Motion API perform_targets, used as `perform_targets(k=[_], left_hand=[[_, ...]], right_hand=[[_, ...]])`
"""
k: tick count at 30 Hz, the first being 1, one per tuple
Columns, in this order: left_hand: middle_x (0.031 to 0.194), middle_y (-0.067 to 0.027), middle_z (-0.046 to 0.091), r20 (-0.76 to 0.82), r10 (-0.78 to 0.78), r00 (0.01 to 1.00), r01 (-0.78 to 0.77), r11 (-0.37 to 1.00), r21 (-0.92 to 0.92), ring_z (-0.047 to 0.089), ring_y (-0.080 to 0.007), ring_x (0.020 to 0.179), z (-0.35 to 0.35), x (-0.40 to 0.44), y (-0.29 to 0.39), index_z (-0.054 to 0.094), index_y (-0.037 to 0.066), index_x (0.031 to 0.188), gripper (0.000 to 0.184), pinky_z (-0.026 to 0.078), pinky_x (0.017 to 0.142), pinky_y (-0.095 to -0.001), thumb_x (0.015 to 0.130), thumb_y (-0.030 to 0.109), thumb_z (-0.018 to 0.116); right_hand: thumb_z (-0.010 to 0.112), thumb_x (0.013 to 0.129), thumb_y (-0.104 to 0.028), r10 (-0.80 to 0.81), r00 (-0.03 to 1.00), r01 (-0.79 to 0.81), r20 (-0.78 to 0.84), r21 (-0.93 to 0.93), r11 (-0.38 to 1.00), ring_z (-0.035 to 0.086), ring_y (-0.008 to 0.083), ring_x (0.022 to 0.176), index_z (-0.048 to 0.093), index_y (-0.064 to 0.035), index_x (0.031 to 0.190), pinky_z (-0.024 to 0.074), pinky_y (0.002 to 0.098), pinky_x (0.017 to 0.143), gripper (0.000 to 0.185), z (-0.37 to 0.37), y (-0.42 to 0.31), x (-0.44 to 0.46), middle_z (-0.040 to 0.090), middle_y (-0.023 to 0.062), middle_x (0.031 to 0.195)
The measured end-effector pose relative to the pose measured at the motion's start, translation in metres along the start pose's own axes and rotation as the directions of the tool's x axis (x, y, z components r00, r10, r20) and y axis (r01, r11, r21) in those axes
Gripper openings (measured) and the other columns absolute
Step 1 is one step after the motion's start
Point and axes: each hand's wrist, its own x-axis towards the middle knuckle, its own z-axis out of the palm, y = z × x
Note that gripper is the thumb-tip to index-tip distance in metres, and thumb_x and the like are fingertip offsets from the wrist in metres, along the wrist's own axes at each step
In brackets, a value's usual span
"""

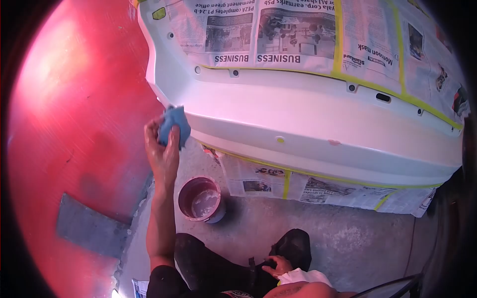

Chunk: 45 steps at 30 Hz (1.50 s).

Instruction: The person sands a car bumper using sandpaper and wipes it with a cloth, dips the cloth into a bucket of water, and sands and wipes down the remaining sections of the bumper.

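Note:
A folded blue pad (174,127) is pinched between the thumb and fingers of my left hand (164,145), beside the left edge of a large white curved panel (258,107). The pad's top reaches the panel's edge; whether it presses on it I cannot tell. Newspaper (298,35) held by yellow tape covers the panel's upper part, and more newspaper hangs along its lower edge. At the bottom, my right hand (278,266) rests on my dark-clothed leg with its fingers apart and nothing in them. A white cloth (304,277) lies close to it.
Below the panel, a reddish bucket (202,199) with cloudy liquid stands on the concrete floor (318,228). At the left is a red surface (54,144) with a dark grey rectangular patch (92,224). A black shoe (294,247) is near the bottom middle.

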Motion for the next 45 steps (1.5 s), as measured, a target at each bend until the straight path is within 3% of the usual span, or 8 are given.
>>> perform_targets(k=[3,10,15,19,25,31,40,45], left_hand=[[0.094,-0.0215,0.067,-0.030,0.046,0.999,-0.028,0.902,0.430,0.068,-0.0319,0.083,0.039,0.078,0.004,0.053,0.000,0.112,0.040,0.052,0.076,-0.0388,0.084,0.023,0.071],[0.090,-0.0220,0.068,0.093,-0.147,0.985,0.039,0.707,0.707,0.068,-0.0368,0.083,0.118,0.138,-0.071,0.060,-0.004,0.109,0.041,0.052,0.078,-0.0425,0.086,0.029,0.067],[0.092,-0.0113,0.065,0.201,-0.562,0.802,0.593,0.707,-0.386,0.067,-0.0202,0.084,0.131,0.121,-0.054,0.059,-0.014,0.109,0.026,0.056,0.070,-0.0291,0.089,0.002,0.063],[0.093,-0.0149,0.066,0.046,-0.601,0.798,0.566,0.722,-0.398,0.067,-0.0196,0.078,0.159,0.101,-0.035,0.060,-0.016,0.109,0.030,0.057,0.065,-0.0310,0.083,-0.005,0.068],[0.084,-0.0132,0.071,0.237,-0.374,0.897,0.413,0.899,-0.144,0.068,-0.0166,0.070,0.201,0.052,0.032,0.068,-0.010,0.098,0.028,0.055,0.059,-0.0298,0.077,0.008,0.077],[0.074,-0.0261,0.062,0.279,0.503,0.818,-0.490,0.863,-0.121,0.063,-0.0408,0.072,0.320,-0.025,0.163,0.068,-0.003,0.080,0.013,0.050,0.059,-0.0435,0.069,0.003,0.068],[0.085,-0.0224,0.065,0.743,0.364,0.562,-0.395,0.907,-0.146,0.064,-0.0408,0.081,0.211,0.015,0.151,0.071,0.001,0.094,0.022,0.053,0.077,-0.0454,0.074,0.001,0.062],[0.109,-0.0154,0.064,0.544,0.287,0.789,-0.543,0.739,0.399,0.060,-0.0338,0.106,0.091,0.102,0.065,0.072,0.010,0.106,0.026,0.048,0.094,-0.0414,0.083,0.006,0.061]], right_hand=[[0.070,0.088,-0.027,-0.715,0.622,0.783,0.320,-0.225,0.580,0.065,0.0277,0.101,0.066,-0.0083,0.113,0.0516,0.0385,0.087,0.031,0.005,0.036,-0.006,0.070,0.0127,0.105],[0.068,0.089,-0.025,-0.074,0.991,0.079,-0.108,0.048,0.996,0.069,0.0259,0.075,0.073,-0.0053,0.092,0.0531,0.0338,0.073,0.020,-0.046,-0.008,0.013,0.071,0.0131,0.081],[0.065,0.093,-0.024,0.066,0.990,-0.019,-0.123,0.349,0.937,0.064,0.0109,0.070,0.070,-0.0001,0.092,0.0511,0.0276,0.064,0.024,-0.052,0.042,0.023,0.070,0.0058,0.078],[0.064,0.094,-0.020,0.134,0.988,-0.155,0.077,0.471,0.868,0.065,0.0124,0.072,0.070,-0.0002,0.097,0.0519,0.0257,0.064,0.021,-0.059,0.057,0.030,0.070,0.0057,0.084],[0.064,0.093,-0.019,0.172,0.979,-0.205,0.112,0.590,0.781,0.064,0.0135,0.074,0.069,-0.0005,0.100,0.0514,0.0265,0.063,0.020,-0.068,0.057,0.034,0.070,0.0074,0.089],[0.064,0.093,-0.019,0.142,0.989,-0.144,0.052,0.602,0.785,0.063,0.0131,0.074,0.068,-0.0001,0.098,0.0507,0.0274,0.067,0.020,-0.071,0.059,0.035,0.069,0.0061,0.087],[0.064,0.094,-0.018,0.198,0.980,-0.169,-0.011,0.469,0.867,0.063,0.0124,0.073,0.068,-0.0015,0.099,0.0508,0.0257,0.065,0.018,-0.103,0.048,0.038,0.069,0.0057,0.086],[0.064,0.094,-0.019,0.223,0.956,-0.134,-0.189,0.396,0.908,0.063,0.0119,0.070,0.068,-0.0025,0.096,0.0510,0.0262,0.063,0.017,-0.107,0.064,0.054,0.069,0.0048,0.084]])
